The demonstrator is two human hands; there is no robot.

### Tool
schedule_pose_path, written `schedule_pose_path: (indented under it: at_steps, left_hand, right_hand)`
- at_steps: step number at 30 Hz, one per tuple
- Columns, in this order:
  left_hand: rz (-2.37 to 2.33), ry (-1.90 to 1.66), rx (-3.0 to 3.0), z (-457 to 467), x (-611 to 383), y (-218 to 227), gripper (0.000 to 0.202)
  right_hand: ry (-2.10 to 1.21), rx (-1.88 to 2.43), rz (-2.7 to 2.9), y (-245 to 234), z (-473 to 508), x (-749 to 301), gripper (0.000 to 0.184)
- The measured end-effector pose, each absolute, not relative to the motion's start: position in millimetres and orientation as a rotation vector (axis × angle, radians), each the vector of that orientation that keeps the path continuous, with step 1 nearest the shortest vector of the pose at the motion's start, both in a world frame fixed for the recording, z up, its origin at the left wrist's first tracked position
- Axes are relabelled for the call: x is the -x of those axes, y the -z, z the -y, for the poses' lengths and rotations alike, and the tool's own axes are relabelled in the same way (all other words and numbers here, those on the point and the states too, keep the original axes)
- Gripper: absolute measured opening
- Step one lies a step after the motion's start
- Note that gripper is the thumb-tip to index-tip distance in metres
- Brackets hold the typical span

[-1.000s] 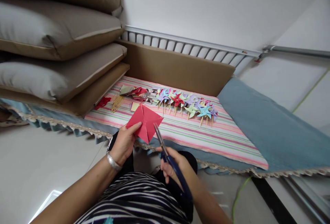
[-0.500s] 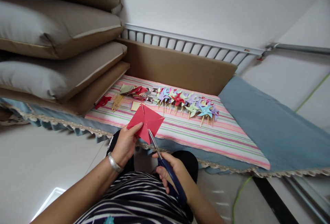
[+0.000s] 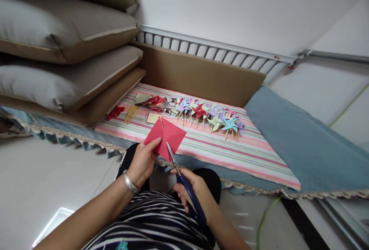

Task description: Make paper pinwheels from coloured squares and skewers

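A square of red paper (image 3: 172,134) is pinched in my left hand (image 3: 144,160), thumb on top near its middle. Slits run along its diagonals toward the centre. My right hand (image 3: 191,186) grips blue-handled scissors (image 3: 188,192) by the loops. Their metal blades lie at the paper's near corner, tips pointing toward the centre, and look nearly closed. On the striped cloth beyond, finished paper pinwheels (image 3: 198,110) on sticks lie in a row. To their left are stacked red papers (image 3: 157,103), a bundle of thin sticks (image 3: 132,114) and a pale yellow paper square (image 3: 153,118).
Large grey-brown cushions (image 3: 66,31) are piled at the left. A brown panel (image 3: 198,67) stands behind the striped cloth (image 3: 230,150), in front of a white radiator (image 3: 213,46). Red paper scraps (image 3: 115,113) lie by the cushions. A blue cover (image 3: 302,138) spreads to the right.
The red paper and my left hand have shifted slightly right. The scissor blades stay at the near corner and look closer together.
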State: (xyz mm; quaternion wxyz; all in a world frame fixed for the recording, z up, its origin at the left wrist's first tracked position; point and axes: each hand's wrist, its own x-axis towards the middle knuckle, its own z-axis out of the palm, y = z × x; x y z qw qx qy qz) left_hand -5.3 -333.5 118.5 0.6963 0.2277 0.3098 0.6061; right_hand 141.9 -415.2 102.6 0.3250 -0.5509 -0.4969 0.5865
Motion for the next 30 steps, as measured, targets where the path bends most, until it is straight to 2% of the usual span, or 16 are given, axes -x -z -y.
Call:
schedule_pose_path:
  at_steps: [10, 30]
  left_hand:
    - [-0.725, -1.394, -0.482, 332.8, 5.4, -117.2, 0.023]
    - [-0.717, -1.383, -0.447, 334.6, -0.9, -119.5, 0.019]
  right_hand:
    - [-1.451, 1.495, 1.311, -98.6, 417.0, -141.2, 0.049]
    - [-1.426, 1.458, 1.317, -97.4, 413.7, -140.4, 0.051]
